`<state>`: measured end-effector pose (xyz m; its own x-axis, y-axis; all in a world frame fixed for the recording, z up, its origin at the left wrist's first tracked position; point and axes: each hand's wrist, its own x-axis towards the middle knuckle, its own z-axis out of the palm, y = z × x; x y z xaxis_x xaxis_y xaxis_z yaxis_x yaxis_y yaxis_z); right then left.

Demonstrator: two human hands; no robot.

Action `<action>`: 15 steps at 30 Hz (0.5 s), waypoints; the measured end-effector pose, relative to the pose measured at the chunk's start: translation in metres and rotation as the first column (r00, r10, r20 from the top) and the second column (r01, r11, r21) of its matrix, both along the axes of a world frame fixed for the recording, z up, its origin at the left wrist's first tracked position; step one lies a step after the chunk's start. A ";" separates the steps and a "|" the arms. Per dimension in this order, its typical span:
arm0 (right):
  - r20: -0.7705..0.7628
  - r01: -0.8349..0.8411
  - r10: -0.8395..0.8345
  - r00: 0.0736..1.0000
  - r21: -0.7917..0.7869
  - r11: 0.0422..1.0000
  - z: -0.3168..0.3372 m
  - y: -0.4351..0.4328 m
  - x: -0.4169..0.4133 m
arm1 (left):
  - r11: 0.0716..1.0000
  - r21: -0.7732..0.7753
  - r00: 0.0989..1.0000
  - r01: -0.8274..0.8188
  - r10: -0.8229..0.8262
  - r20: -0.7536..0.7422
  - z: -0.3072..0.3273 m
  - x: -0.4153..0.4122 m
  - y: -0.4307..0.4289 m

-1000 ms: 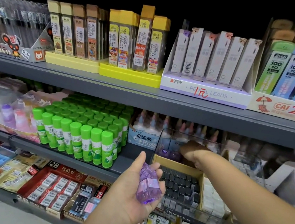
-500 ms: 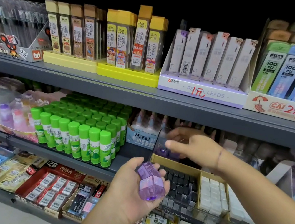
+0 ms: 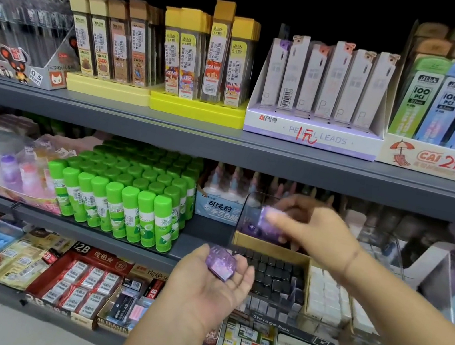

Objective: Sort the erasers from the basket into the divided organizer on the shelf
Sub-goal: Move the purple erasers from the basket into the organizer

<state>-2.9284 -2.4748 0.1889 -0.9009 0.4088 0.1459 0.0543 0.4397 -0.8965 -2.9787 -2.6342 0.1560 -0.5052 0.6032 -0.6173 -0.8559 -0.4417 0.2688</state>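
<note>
My left hand (image 3: 210,287) lies palm up below the shelf edge, and one purple eraser (image 3: 221,263) rests on its fingers with the thumb beside it. My right hand (image 3: 318,232) pinches a second purple eraser (image 3: 271,220) just above the rear left compartment of the clear divided organizer (image 3: 271,319). That compartment holds more purple erasers (image 3: 248,228). In front of it sit rows of black erasers (image 3: 272,276) and, to the right, white erasers (image 3: 325,297). The basket is out of view.
Green glue sticks (image 3: 125,200) stand left of the organizer, with a glue bottle box (image 3: 217,209) behind. Boxed erasers (image 3: 82,277) fill the shelf below. The upper shelf (image 3: 225,144) hangs close above my right hand, and a clear bin (image 3: 449,275) stands to the right.
My right hand came back from the rear compartment and took one purple eraser off the stack in my left hand. The left hand opened flatter and holds a single eraser now.
</note>
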 end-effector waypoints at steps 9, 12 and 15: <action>0.504 -0.122 -0.234 0.831 0.576 0.809 -0.025 0.021 -0.062 | 1.000 -0.018 1.000 -0.018 0.018 0.005 0.000 0.000 0.000; 0.542 -0.127 -0.227 0.809 0.539 0.833 -0.031 0.020 -0.070 | 1.000 -0.017 1.000 -0.013 0.013 0.011 0.000 -0.001 0.000; 0.502 -0.070 -0.140 0.853 0.378 0.923 -0.035 0.018 -0.069 | 1.000 -0.025 1.000 -0.014 0.014 0.009 0.000 -0.003 -0.001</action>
